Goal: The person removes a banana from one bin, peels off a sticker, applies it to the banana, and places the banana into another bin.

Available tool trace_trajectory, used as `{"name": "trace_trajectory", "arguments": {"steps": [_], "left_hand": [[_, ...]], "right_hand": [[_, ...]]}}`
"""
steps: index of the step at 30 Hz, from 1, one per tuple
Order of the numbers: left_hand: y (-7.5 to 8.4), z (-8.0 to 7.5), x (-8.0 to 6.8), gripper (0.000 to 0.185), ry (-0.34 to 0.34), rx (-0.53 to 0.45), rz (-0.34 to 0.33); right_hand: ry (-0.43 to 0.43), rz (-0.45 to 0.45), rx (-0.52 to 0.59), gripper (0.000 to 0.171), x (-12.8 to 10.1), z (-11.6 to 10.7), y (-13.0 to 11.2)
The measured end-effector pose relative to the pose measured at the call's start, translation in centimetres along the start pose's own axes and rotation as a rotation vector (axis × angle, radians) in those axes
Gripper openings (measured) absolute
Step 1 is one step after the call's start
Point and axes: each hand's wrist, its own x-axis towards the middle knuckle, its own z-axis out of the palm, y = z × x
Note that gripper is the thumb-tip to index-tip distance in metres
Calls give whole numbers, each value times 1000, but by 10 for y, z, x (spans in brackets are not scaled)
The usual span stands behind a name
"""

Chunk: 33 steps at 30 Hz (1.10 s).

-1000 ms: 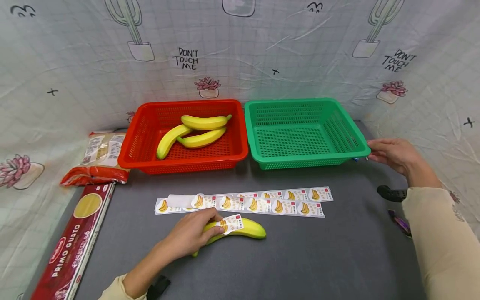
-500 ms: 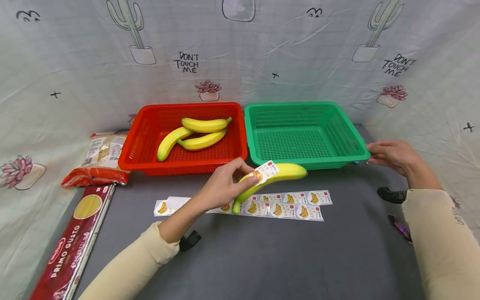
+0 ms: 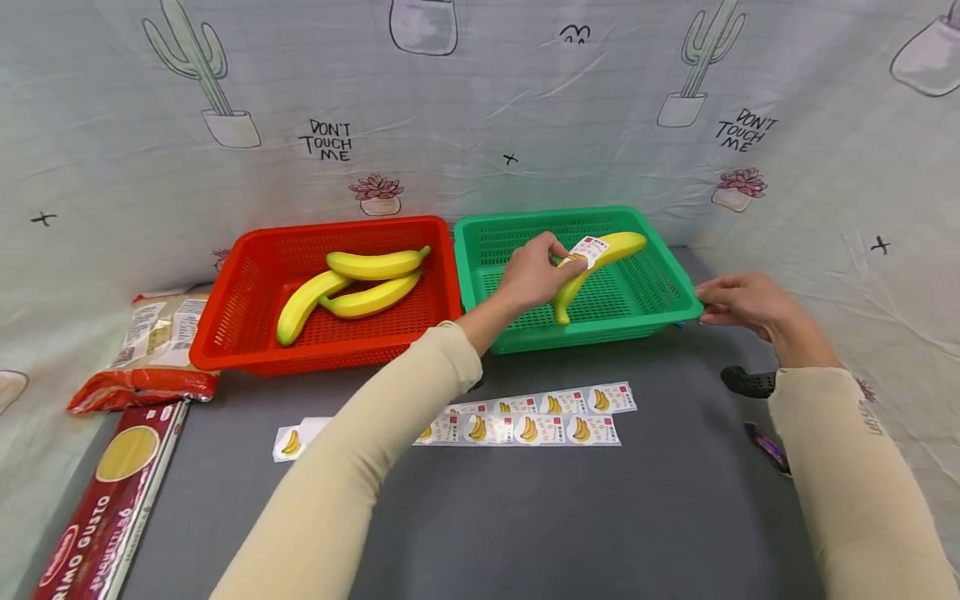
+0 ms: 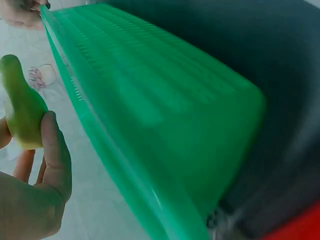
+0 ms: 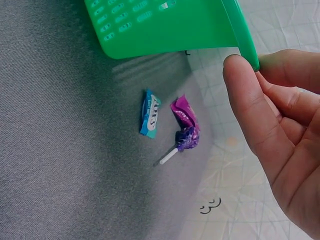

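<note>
My left hand [image 3: 534, 271] grips a yellow banana [image 3: 621, 244] over the green basket [image 3: 585, 333]. On the banana's upper side is a white printed label [image 3: 592, 248], partly covered by my fingers. In the left wrist view the banana's narrow end [image 4: 22, 107] points up between thumb and fingers, beside the basket's side. My right hand [image 3: 753, 304] pinches the basket's rim at its front right corner. The right wrist view has the thumb and a finger of that hand [image 5: 285, 125] on either side of the green rim [image 5: 245, 37].
A red basket [image 3: 322, 358] with 3 bananas adjoins the green one. Label strips [image 3: 525, 427] lie in front, partly behind my left sleeve. A food bag [image 3: 153, 342] and spaghetti box [image 3: 112, 500] are at left. Small wrapped sweets [image 5: 150, 115] and a lollipop [image 5: 187, 137] lie right of the green basket.
My left hand has lifted the banana from the table and carried it forward and right, to over the green basket. The right hand stays at the basket's corner. The head view has shifted slightly right.
</note>
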Motion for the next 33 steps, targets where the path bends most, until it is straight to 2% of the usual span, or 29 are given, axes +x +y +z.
{"name": "trace_trajectory", "arguments": {"steps": [7, 10, 15, 18, 21, 26, 33], "left_hand": [[15, 54, 41, 35, 62, 95, -127], [15, 72, 51, 34, 74, 83, -187], [4, 92, 63, 39, 19, -9, -300], [-3, 98, 69, 39, -3, -71, -354], [-8, 94, 69, 40, -15, -77, -377], [-5, 92, 66, 45, -70, -73, -376], [-2, 94, 63, 44, -77, -60, -391]], "right_hand": [[22, 8, 4, 59, -1, 2, 0], [37, 2, 5, 58, -2, 3, 1], [57, -4, 7, 56, 1, 4, 3], [66, -9, 2, 55, 4, 2, 6], [71, -23, -6, 55, 7, 5, 4], [77, -35, -17, 53, 4, 4, 4], [84, -50, 1, 51, 5, 5, 9]]}}
